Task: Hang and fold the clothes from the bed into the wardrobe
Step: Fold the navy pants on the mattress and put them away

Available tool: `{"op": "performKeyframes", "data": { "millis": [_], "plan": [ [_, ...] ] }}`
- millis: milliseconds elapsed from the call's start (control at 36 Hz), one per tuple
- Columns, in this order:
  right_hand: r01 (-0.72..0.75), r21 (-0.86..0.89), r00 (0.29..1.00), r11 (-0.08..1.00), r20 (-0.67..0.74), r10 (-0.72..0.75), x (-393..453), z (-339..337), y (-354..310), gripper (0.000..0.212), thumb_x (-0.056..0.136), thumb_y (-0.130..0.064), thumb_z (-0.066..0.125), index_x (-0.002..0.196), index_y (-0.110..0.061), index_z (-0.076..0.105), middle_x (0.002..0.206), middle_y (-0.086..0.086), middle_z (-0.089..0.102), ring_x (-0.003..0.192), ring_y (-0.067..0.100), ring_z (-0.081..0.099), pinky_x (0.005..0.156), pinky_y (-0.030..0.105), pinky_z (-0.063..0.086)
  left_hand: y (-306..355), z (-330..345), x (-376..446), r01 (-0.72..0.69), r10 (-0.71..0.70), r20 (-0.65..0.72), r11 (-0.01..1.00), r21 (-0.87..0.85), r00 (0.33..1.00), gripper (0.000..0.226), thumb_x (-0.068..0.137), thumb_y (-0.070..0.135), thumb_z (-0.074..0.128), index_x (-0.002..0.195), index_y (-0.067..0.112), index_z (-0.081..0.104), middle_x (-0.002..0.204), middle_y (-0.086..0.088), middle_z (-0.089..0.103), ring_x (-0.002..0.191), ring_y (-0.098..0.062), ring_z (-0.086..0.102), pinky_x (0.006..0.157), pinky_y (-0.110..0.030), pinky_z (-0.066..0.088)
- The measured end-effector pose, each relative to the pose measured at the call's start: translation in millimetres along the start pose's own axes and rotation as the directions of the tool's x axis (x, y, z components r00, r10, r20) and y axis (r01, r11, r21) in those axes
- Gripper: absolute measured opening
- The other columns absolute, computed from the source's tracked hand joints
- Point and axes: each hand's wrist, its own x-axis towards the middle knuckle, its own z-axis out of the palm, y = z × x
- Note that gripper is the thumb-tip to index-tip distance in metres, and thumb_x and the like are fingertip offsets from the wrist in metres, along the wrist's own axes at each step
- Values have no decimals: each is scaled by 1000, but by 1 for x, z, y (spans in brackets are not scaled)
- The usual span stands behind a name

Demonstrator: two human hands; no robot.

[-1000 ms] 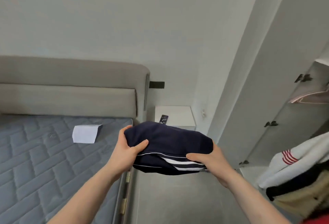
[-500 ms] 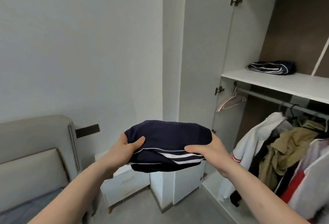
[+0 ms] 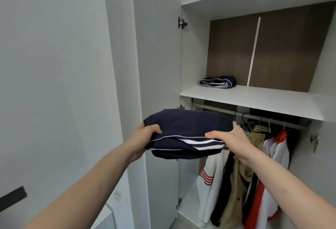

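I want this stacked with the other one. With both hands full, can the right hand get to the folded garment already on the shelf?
Probably yes. The wardrobe door stands open and the shelf front is bare before that folded garment; the right hand still holds the navy bundle.

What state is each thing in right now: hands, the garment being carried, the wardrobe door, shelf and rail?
Left hand: grip on the folded navy garment's left end.
Right hand: grip on its right end.
Folded navy garment: folded, held level in front of the wardrobe, below the shelf.
Wardrobe door: open.
Shelf: holds one folded striped navy item at back left.
Rail: jackets hanging.
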Motion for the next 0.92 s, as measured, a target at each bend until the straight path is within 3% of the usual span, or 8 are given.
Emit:
{"op": "performKeyframes", "data": {
  "millis": [83,222,333,417,611,722,806,917],
  "plan": [
    [27,15,998,1000,-62,-26,24,-16,-3,42,60,-26,89,96,-43,74,98,-16,77,85,-1,73,68,18,51,12,19,37,-13,13,46,1000,-15,999,50,78,16,70,128,20,61,109,-7,76,87,-21,72,71,-32,54],
    [24,37,991,999,-133,-18,79,-48,-2,44,59,-30,89,96,-46,73,101,-16,77,88,2,73,77,31,53,32,53,105,-59,59,65,998,5,996,43,90,19,70,130,27,57,114,3,75,97,-18,74,71,-30,55],
    [30,58,983,998,-183,-19,129,-76,-1,41,60,-29,88,91,-51,72,97,-15,78,84,4,74,63,22,56,51,87,159,-85,82,72,995,43,994,42,91,22,69,130,27,56,116,5,74,101,-18,73,76,-34,57],
    [10,69,974,998,-224,6,170,-99,2,40,56,-31,88,91,-42,75,94,-13,78,81,6,75,62,24,55,64,112,202,-111,106,82,992,53,991,41,92,22,69,130,27,56,118,4,73,104,-18,71,76,-34,56],
    [-20,52,963,998,-269,34,265,-160,10,59,50,-37,90,106,-32,73,97,-16,77,87,5,74,71,29,56,92,174,301,-141,137,75,989,51,988,41,91,21,70,129,24,55,119,0,71,107,-23,68,86,-38,55],
    [-71,45,960,996,-267,81,305,-197,16,55,53,-32,90,105,-25,73,92,-8,79,77,6,75,63,27,53,96,207,348,-150,144,108,988,46,984,37,90,21,73,124,26,59,114,2,73,102,-19,70,75,-33,55],
    [-140,30,948,990,-283,143,324,-220,22,58,50,-34,89,105,-24,71,88,-5,79,65,6,72,59,27,50,94,229,380,-123,112,157,990,62,981,36,90,22,74,122,26,59,112,2,74,100,-21,72,81,-39,59],
    [-200,6,921,980,-339,190,344,-248,39,87,49,-36,93,127,-19,58,101,-1,76,78,13,71,58,26,48,91,258,421,-77,57,226,994,81,973,35,89,22,74,121,25,62,111,1,76,102,-23,73,93,-47,58]
  ]
}}
